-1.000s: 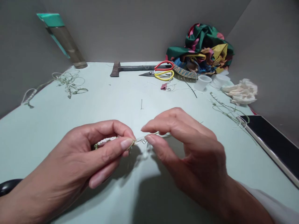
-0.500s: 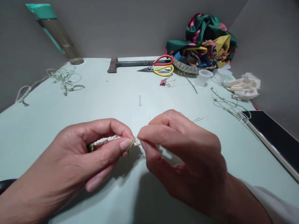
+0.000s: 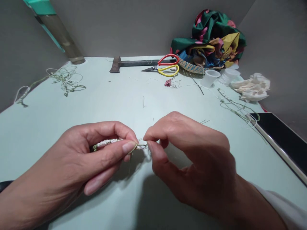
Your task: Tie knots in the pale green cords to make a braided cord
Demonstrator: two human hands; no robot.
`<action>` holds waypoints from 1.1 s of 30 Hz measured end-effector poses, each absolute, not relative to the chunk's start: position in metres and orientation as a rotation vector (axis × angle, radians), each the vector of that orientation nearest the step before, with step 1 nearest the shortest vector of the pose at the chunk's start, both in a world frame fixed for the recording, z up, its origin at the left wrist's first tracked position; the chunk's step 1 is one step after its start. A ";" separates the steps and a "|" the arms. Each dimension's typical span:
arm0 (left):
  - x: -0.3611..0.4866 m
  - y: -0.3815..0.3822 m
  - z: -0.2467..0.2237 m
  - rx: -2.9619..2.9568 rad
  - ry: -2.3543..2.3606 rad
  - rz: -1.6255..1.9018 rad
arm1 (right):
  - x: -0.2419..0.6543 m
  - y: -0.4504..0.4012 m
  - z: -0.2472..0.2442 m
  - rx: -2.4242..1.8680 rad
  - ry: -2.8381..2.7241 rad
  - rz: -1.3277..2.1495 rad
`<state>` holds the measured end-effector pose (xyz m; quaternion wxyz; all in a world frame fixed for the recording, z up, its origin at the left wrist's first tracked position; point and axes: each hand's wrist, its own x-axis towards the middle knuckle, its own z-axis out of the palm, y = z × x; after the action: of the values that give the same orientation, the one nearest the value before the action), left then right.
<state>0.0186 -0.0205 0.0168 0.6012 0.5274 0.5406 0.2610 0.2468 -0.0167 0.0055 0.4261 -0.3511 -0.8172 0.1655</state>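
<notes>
Pinched between the thumb and forefinger of my left hand (image 3: 105, 156) is a braided white and green cord (image 3: 109, 142). Part of the braid lies hidden in the palm. A small loop of thin thread (image 3: 142, 146) sticks out past those fingertips toward the right. My right hand (image 3: 184, 156) is closed in a pinch at this loop, thumb and forefinger almost together on a fine strand. Thin green ends (image 3: 130, 159) dangle below my left fingertips. Both hands are held above the pale table.
Behind the hands a needle-like pin (image 3: 143, 101) stands on the table (image 3: 107, 105). Farther back lie a hatchet (image 3: 116, 65), scissors (image 3: 168, 65) and a pink binder clip (image 3: 168, 83). Tangled cords (image 3: 66, 78), a bottle (image 3: 64, 35), small cups (image 3: 211, 77), cloth (image 3: 216, 32) and a phone (image 3: 283, 137) surround them.
My right fingertips have moved slightly right, away from my left ones, and the thread loop between them shows more openly. My left hand keeps its pinch on the braided cord.
</notes>
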 end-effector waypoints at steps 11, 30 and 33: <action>0.029 -0.026 0.011 1.188 1.352 0.797 | 0.246 -0.019 -0.001 -0.838 -2.126 0.139; 0.015 -0.019 0.020 1.391 1.192 0.622 | 0.245 -0.012 0.006 -0.927 -1.966 0.647; 0.018 -0.023 0.025 1.408 1.252 0.635 | 0.243 -0.013 0.012 -0.981 -1.864 0.911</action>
<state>0.0175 -0.0234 0.0248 0.5452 0.5937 0.5277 0.2679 0.2432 -0.0127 0.0117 0.4107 -0.3898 -0.7405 0.3619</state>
